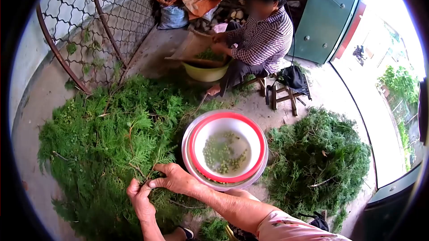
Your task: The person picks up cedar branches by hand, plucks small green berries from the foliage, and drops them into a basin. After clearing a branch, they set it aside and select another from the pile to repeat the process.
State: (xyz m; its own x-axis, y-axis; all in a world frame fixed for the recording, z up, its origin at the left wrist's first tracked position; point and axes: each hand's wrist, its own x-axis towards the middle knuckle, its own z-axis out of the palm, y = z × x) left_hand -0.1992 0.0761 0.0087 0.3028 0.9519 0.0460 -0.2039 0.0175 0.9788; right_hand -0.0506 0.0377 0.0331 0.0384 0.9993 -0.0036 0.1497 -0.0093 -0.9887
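My left hand [142, 200] is closed, with its fingers pinching the stem end of a leafy evergreen branch [144, 145]. Right beside it, my right hand [173, 179] is closed too, thumb and forefinger pressed together on the same branch near its stem. The exact spot between the fingertips is partly hidden. Both hands are over the near right side of a large heap of cut evergreen branches [89, 151]. To the right of my hands stands a white basin with a red rim [193, 145], holding many small round green cones or berries [223, 154].
Another person [272, 35] sits ahead, hands over a woven tray [190, 46] and yellow-green basin [203, 75]. A second branch heap [319, 160] lies right. Around are a wooden stool [290, 96], wire mesh panel [107, 22], green door [328, 13] and sacks [174, 16].
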